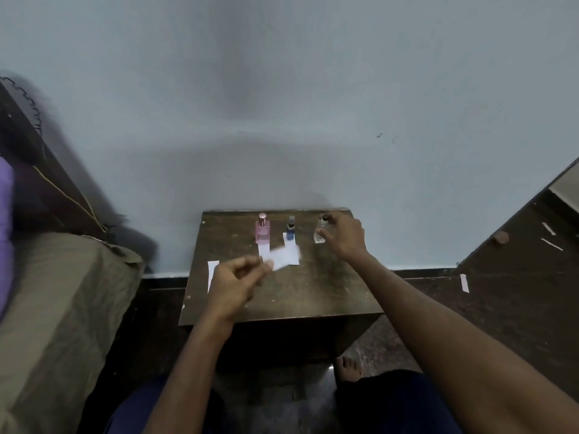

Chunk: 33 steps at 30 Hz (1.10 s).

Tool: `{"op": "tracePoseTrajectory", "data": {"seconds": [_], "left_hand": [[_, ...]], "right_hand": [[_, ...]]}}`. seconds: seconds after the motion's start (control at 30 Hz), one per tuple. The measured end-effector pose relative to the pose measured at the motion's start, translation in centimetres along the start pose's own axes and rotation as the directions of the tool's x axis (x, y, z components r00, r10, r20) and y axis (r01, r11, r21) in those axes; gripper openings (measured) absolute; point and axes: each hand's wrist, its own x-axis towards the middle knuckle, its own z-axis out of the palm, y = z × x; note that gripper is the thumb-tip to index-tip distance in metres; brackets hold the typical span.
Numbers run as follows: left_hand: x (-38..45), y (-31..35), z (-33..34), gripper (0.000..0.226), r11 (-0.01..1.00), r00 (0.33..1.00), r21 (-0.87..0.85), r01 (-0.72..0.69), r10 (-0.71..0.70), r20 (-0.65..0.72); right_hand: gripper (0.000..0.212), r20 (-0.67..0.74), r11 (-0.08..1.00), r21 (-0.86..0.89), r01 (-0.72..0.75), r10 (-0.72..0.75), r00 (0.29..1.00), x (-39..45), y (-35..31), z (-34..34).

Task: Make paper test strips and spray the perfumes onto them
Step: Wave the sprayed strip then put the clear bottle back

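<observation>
On a small dark wooden table (313, 296) three perfume bottles stand in a row near the wall: a pink one (262, 229), a small blue one (290, 229) and a clear one (321, 231). My left hand (235, 285) pinches a white paper strip (284, 256), blurred, held above the table in front of the blue bottle. My right hand (343, 234) hovers at the clear bottle with its fingers curled around it; whether they grip it is unclear. White strips lie on the table below the pink bottle (263, 250) and below the blue bottle (294, 261). Another strip (212, 270) lies at the table's left edge.
A bed with a beige cover (62, 308) stands to the left. A dark wooden piece of furniture (532, 245) with paper scraps on it is at the right. A loose strip (464, 282) lies on the dark floor. The pale blue wall is directly behind the table.
</observation>
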Motion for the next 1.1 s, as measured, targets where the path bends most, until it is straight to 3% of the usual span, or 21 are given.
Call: {"op": "tracePoseTrajectory", "data": {"seconds": [0.07, 0.13, 0.17, 0.23, 0.27, 0.3, 0.37, 0.43, 0.47, 0.5, 0.57, 0.63, 0.7, 0.77, 0.8, 0.87, 0.93, 0.97, 1.03, 1.07, 1.1], "left_hand": [[-0.2, 2.2, -0.1, 0.013, 0.773, 0.981, -0.633, 0.045, 0.085, 0.174], [-0.7, 3.3, 0.1, 0.001, 0.571, 0.954, -0.812, 0.119, 0.162, 0.253], [-0.4, 2.8, 0.1, 0.006, 0.659, 0.971, -0.743, 0.117, 0.082, 0.225], [0.7, 0.4, 0.0, 0.001, 0.993, 0.999, -0.115, 0.036, -0.036, 0.003], [0.6, -0.4, 0.1, 0.013, 0.985, 0.996, 0.150, 0.086, -0.080, -0.041], [0.7, -0.9, 0.3, 0.029, 0.982, 0.992, 0.142, 0.128, -0.125, -0.030], [1.2, -0.7, 0.5, 0.052, 0.926, 0.978, -0.336, 0.175, -0.123, 0.170], [0.8, 0.2, 0.5, 0.047, 0.709, 0.951, -0.677, 0.196, 0.032, 0.309], [0.3, 0.8, 0.7, 0.042, 0.659, 0.938, -0.726, 0.195, 0.092, 0.335], [0.2, 0.9, 1.0, 0.039, 0.695, 0.942, -0.695, 0.186, 0.076, 0.328], [0.7, -0.3, 1.6, 0.037, 0.917, 0.981, -0.368, 0.155, -0.101, 0.164], [0.5, -0.9, 2.2, 0.041, 0.966, 0.976, -0.141, 0.217, -0.209, 0.066], [0.9, -0.8, 2.4, 0.046, 0.848, 0.958, -0.454, 0.273, -0.195, 0.211], [0.7, -0.2, 2.0, 0.024, 0.628, 0.949, -0.730, 0.271, -0.048, 0.311], [0.7, -0.1, 1.9, 0.008, 0.664, 0.954, -0.712, 0.226, -0.004, 0.299], [1.3, -1.1, 1.9, 0.004, 0.940, 0.986, -0.321, 0.115, -0.070, 0.149], [1.1, -1.5, 2.2, 0.010, 0.987, 0.991, -0.084, 0.137, -0.137, 0.005], [1.1, -1.4, 2.4, 0.015, 0.960, 0.982, -0.212, 0.185, -0.186, 0.015], [1.2, -0.4, 2.5, 0.016, 0.759, 0.978, -0.617, 0.207, -0.157, 0.134], [1.1, -0.1, 2.5, 0.017, 0.668, 0.983, -0.723, 0.177, -0.085, 0.162], [1.0, 0.1, 2.4, 0.020, 0.691, 0.985, -0.707, 0.153, -0.046, 0.168]], "right_hand": [[0.036, -0.002, 0.999, -0.039, 0.011, -0.011, 1.000, 0.6, 0.4, 0.5], [0.034, -0.007, 0.997, -0.075, 0.029, -0.030, 1.000, 1.1, 0.5, 0.5], [0.033, -0.011, 0.996, -0.086, 0.034, -0.035, 0.999, 1.4, 0.6, 0.5], [0.033, -0.013, 0.996, -0.086, 0.035, -0.036, 0.999, 1.8, 0.8, 0.5], [0.032, -0.014, 0.996, -0.082, 0.035, -0.037, 0.999, 1.9, 1.0, 0.6], [0.032, -0.011, 0.996, -0.082, 0.035, -0.036, 0.999, 2.1, 1.1, 0.8], [0.033, -0.006, 0.996, -0.077, 0.040, -0.041, 0.999, 2.3, 1.4, 1.1], [0.035, -0.003, 0.996, -0.070, 0.057, -0.057, 0.998, 2.2, 1.4, 1.5], [0.036, -0.007, 0.996, -0.065, 0.064, -0.065, 0.998, 2.1, 1.4, 1.6], [0.037, -0.010, 0.996, -0.059, 0.069, -0.070, 0.998, 2.0, 1.4, 1.6], [0.040, -0.005, 0.996, -0.040, 0.082, -0.082, 0.997, 2.1, 1.3, 1.7], [0.045, 0.021, 0.997, -0.010, 0.076, -0.076, 0.997, 2.1, 1.1, 1.4], [0.056, 0.048, 0.997, 0.002, 0.082, -0.082, 0.996, 2.0, 1.2, 0.9], [0.065, 0.055, 0.994, -0.047, 0.100, -0.097, 0.994, 1.7, 1.5, 0.3], [0.067, 0.058, 0.989, -0.103, 0.107, -0.102, 0.993, 1.6, 2.0, 0.0], [0.058, 0.074, 0.963, -0.239, 0.126, -0.111, 0.991, 1.4, 3.0, -0.4], [0.037, 0.107, 0.946, -0.280, 0.165, -0.141, 0.984, 1.2, 3.9, -0.2], [0.027, 0.130, 0.947, -0.263, 0.183, -0.153, 0.980, 1.0, 4.1, 0.1], [0.021, 0.163, 0.951, -0.240, 0.197, -0.160, 0.973, 0.6, 4.1, 0.6], [0.019, 0.169, 0.950, -0.243, 0.196, -0.157, 0.973, 0.4, 4.0, 0.7], [0.015, 0.156, 0.952, -0.248, 0.180, -0.144, 0.977, 0.3, 3.9, 0.6]]}}
